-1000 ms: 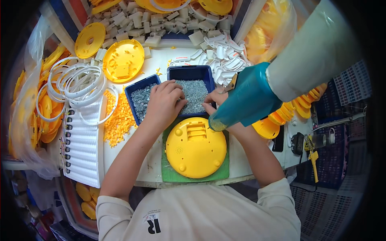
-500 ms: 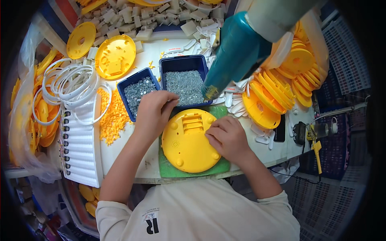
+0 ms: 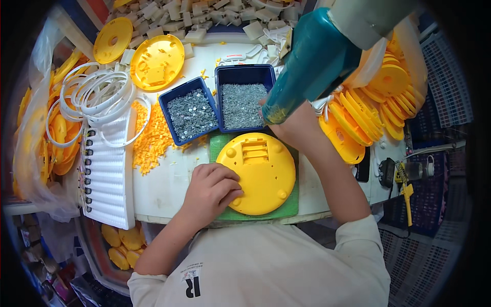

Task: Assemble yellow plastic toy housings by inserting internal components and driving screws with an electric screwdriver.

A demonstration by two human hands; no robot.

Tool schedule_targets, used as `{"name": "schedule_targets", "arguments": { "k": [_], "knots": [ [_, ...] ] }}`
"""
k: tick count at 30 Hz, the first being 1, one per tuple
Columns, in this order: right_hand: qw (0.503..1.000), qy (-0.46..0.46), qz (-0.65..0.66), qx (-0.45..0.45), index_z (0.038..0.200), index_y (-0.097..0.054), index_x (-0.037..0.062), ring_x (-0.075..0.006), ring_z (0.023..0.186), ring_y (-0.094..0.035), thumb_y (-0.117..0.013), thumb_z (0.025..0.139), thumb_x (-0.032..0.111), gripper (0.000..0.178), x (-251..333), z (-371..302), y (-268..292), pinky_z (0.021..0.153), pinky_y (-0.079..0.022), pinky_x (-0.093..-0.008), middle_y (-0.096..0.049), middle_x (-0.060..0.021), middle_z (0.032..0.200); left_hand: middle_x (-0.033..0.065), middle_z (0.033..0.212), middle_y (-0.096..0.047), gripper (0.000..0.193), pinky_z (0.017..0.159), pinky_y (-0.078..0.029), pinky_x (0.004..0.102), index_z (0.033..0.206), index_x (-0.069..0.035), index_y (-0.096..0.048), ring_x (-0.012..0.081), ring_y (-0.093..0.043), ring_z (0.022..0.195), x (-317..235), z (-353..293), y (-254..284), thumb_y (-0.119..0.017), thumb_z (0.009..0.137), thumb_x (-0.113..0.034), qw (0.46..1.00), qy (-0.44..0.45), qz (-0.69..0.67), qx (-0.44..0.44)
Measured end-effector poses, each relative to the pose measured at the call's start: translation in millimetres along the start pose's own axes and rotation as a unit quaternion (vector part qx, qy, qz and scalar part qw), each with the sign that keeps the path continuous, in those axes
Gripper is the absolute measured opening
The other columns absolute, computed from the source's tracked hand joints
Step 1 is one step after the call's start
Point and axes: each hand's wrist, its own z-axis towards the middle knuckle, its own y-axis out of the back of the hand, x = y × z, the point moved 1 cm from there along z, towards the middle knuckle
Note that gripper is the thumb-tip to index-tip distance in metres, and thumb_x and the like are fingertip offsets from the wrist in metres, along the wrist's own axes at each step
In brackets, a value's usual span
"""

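Observation:
A round yellow plastic housing (image 3: 261, 184) lies on a green mat (image 3: 292, 204), its rectangular battery recess toward the far side. At its left edge rests my left hand (image 3: 212, 187), fingers curled together; whatever they pinch, if anything, is hidden. My right hand (image 3: 294, 127) reaches to the right edge of the larger blue bin (image 3: 245, 66), which is full of small silvery screws. A hanging teal power tool (image 3: 312, 66) covers most of its fingers. Left of that bin stands a smaller blue bin (image 3: 176, 88) of screws with flat round heads or washers.
Small orange-yellow parts (image 3: 148, 148) lie heaped beside a white ribbed foam block (image 3: 110, 184). White rings (image 3: 97, 94) stack at the left. Yellow discs (image 3: 353, 117) and a soldering iron (image 3: 407, 192) are at the right. White blocks (image 3: 194, 35) pile at the back.
My left hand has moved from the bins to the housing's left edge. My right hand has left the housing for the larger bin. The whole view has shifted slightly.

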Motion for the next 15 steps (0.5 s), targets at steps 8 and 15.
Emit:
{"name": "schedule_targets", "arguments": {
  "k": [8, 15],
  "knots": [
    [0.982, -0.014, 0.185, -0.036, 0.098, -0.071, 0.0116, -0.0271, 0.094, -0.065, -0.074, 0.091, 0.021, 0.013, -25.3, 16.7, -43.9, 0.08, -0.054, -0.0431, -0.066, -0.0054, 0.095, 0.0005, 0.103, -0.07, 0.021, 0.091, -0.046, 0.0426, 0.094, -0.013, -0.069, 0.0241, -0.065, 0.105, 0.5, -2.1, 2.4, -0.085, 0.079, -0.015, 1.0, -0.019, 0.017, -0.001],
    [0.992, 0.007, 0.106, -0.063, 0.096, -0.073, 0.0103, -0.0289, 0.093, -0.068, -0.074, 0.09, 0.015, 0.007, -19.9, 12.3, -29.8, 0.078, -0.055, -0.0425, -0.07, -0.0072, 0.093, 0.008, 0.111, -0.071, 0.023, 0.091, -0.048, 0.0445, 0.104, -0.011, -0.07, 0.029, -0.067, 0.103, 26.5, 30.2, 24.4, -0.077, 0.083, -0.006, 0.999, -0.04, -0.009, -0.004]
  ]
}}
